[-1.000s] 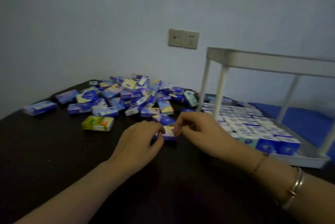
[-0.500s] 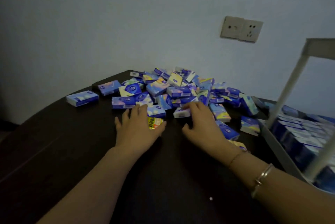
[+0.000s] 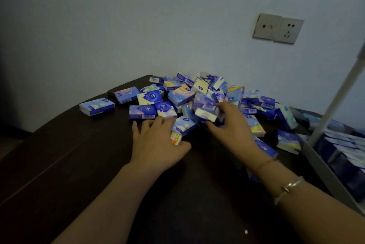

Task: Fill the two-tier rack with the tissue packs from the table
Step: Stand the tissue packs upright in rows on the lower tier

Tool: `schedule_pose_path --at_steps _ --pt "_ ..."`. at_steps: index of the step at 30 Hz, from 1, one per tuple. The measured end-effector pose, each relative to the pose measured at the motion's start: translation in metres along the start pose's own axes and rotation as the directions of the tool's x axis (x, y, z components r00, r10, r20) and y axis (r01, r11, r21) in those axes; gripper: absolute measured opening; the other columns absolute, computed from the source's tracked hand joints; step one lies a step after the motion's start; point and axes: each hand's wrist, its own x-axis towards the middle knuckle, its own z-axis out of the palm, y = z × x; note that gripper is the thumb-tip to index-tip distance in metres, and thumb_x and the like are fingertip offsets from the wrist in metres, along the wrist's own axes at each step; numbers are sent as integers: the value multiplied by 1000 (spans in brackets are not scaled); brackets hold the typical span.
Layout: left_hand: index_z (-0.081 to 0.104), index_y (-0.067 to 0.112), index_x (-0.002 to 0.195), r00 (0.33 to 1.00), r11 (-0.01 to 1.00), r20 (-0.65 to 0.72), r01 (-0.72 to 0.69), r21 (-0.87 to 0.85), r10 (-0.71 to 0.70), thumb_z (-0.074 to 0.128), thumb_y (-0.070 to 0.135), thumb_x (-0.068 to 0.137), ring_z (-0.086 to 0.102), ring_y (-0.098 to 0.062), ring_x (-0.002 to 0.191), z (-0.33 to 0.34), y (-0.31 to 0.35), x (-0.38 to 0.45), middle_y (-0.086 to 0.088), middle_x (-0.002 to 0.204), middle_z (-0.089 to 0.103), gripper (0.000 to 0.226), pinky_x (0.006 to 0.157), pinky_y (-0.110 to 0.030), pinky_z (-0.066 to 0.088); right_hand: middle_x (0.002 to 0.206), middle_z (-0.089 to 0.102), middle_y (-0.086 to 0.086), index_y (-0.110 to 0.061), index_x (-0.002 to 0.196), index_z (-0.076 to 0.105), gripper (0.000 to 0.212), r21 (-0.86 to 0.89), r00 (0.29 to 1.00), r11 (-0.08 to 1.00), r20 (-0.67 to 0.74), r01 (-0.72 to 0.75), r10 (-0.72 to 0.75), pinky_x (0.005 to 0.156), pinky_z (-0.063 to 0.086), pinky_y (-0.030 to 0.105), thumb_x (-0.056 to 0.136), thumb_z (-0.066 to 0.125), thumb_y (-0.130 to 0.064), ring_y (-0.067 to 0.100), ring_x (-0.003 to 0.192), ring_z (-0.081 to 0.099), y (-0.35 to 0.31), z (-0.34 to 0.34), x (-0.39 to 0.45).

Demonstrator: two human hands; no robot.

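Gathering step; left hand (image 3: 156, 145) curls over a yellow pack (image 3: 175, 137); right hand (image 3: 230, 123) grips a white-ended pack (image 3: 205, 114) at the pile (image 3: 207, 95) on the bench (image 3: 79, 164); next, carry to the rack (image 3: 335, 172), right.

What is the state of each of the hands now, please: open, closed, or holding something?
Left hand: holding two packs, a blue tissue pack and a yellow-red pack.
Right hand: holding a blue-and-white tissue pack from the pile.
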Motion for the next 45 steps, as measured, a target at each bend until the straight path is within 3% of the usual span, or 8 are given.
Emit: schedule_pose_path --at_steps 5,15,21,26,34,38,41,45 --pt "44 36 133 1000 998 10 21 62 -21 44 69 79 32 -24 131 5 8 -1 2 137 34 63 116 -55 9 110 46 -6 -23 118 52 44 345 992 932 -19 -107 121 73 38 6 79 72 -28 7 96 49 -8 -3 -21" --pt "38 31 99 982 975 -86 151 -161 -166 65 49 79 53 -18 106 5 15 -6 9 101 56 38 96 -43 36 125 49 0 -23 123 52 45 643 947 712 70 -282 313 88 49 28 82 71 -23 11 111 51 -10 -15 -31" --pt "37 33 133 957 827 -174 101 -554 -233 67 45 81 45 -13 123 3 20 -16 11 132 46 61 103 -46 38 111 60 10 -18 117 57 37 804 868 419 224 -421 443 76 54 33 85 67 -33 17 94 64 -3 -28 -25" --pt "46 40 127 983 796 -164 -37 -605 -79 70 38 79 46 -6 115 0 30 -25 19 119 41 54 102 -46 41 106 62 12 -17 104 55 30 704 873 550 215 -450 438 75 53 35 86 63 -40 25 95 63 -5 -31 -25" --pt "47 46 126 993 884 -83 -114 -453 86 72 42 74 50 -3 111 0 35 -36 25 117 50 58 99 -43 42 112 59 -14 -28 116 51 39 680 999 733 0 -34 47 80 49 14 84 69 -19 -1 101 57 -15 -57 -37" --pt "47 47 122 989 814 -131 -130 -566 66 72 36 78 53 6 104 -2 38 -42 28 114 49 52 88 -27 49 104 61 -2 -22 115 47 34 739 952 659 -83 -140 295 71 55 25 87 65 -24 9 87 63 -6 -70 -43" --pt "46 43 117 984 705 -170 -158 -691 53 72 27 81 53 21 91 -11 55 -50 31 106 51 48 71 -9 47 90 56 -1 -14 112 42 30 723 905 623 4 -297 426 57 46 9 91 60 -25 8 76 57 5 -88 -48" --pt "40 50 114 975 733 -118 -218 -644 186 71 41 76 63 1 92 -15 92 -71 21 107 59 51 80 -30 54 83 55 6 -7 104 42 31 772 852 461 191 -437 487 50 47 19 92 58 -30 4 60 59 6 -103 -60"
